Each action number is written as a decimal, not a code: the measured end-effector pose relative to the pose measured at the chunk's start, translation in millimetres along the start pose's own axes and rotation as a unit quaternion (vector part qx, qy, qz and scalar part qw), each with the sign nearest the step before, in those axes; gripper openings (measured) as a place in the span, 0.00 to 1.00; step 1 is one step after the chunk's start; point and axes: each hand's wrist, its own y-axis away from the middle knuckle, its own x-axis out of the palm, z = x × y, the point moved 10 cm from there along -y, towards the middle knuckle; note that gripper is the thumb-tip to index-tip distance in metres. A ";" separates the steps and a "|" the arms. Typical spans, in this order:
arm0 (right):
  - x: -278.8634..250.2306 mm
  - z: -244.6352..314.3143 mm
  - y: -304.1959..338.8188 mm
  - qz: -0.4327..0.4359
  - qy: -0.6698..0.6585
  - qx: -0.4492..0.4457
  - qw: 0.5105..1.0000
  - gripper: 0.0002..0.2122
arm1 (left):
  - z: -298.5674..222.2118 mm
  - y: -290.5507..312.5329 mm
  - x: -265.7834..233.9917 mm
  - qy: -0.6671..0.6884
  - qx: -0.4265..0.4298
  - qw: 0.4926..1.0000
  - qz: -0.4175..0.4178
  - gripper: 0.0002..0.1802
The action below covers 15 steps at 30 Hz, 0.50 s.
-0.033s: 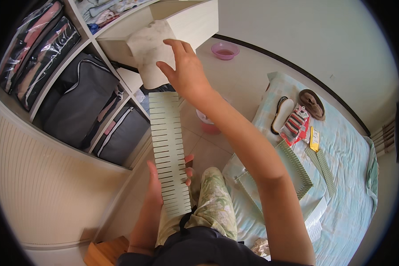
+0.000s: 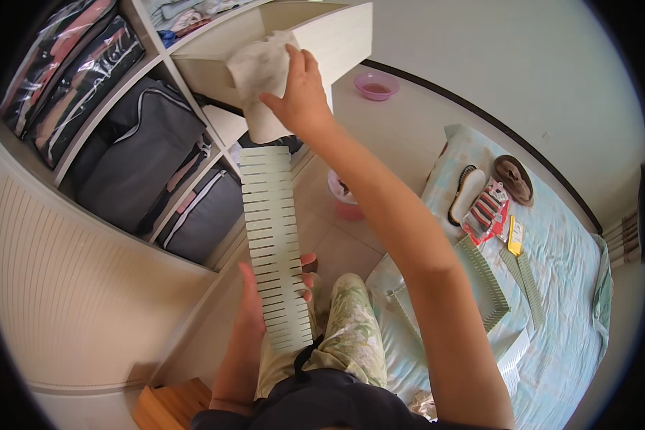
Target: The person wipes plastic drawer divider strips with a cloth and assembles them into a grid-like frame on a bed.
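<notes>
My left hand grips a long pale green slotted divider strip by its lower half. The thumb lies along the left edge, and fingertips curl round the right one. The strip slants upward in front of my legs, with narrow slots cut along both long edges. My right hand reaches over a beige cloth draped on the front of a pulled-out drawer. Its fingers point away from me, the thumb apart from them. Whether the fingertips touch the cloth, I cannot tell.
Shelves with grey storage bags stand at the left. On the bed at the right lie a slotted green frame, loose strips, an insole and a brown furry item. Pink basins sit on the floor.
My right hand has moved a little farther up, its fingers now pointing more straight ahead. The whole view has shifted slightly. My left hand keeps its hold on the strip.
</notes>
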 end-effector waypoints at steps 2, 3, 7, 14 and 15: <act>37.6 -29.3 -19.3 -0.015 0.000 0.084 0.996 0.29 | -18.1 5.4 -6.3 -0.035 0.024 0.998 -0.041 0.54; 50.8 -40.4 -21.0 0.034 -0.050 0.142 0.988 0.26 | -26.5 10.9 -9.4 -0.049 0.037 0.996 -0.060 0.53; 34.4 -32.2 -39.3 0.034 -0.170 0.079 0.982 0.08 | -40.9 19.9 -24.0 -0.068 0.040 0.996 -0.045 0.50; -96.7 52.8 -1.7 0.016 -0.383 0.077 0.921 0.08 | -59.0 24.9 -16.1 -0.059 0.084 0.993 -0.052 0.45; -102.1 58.4 18.3 0.014 -0.395 0.080 0.915 0.07 | -56.3 21.3 -9.8 -0.052 0.078 0.995 -0.047 0.45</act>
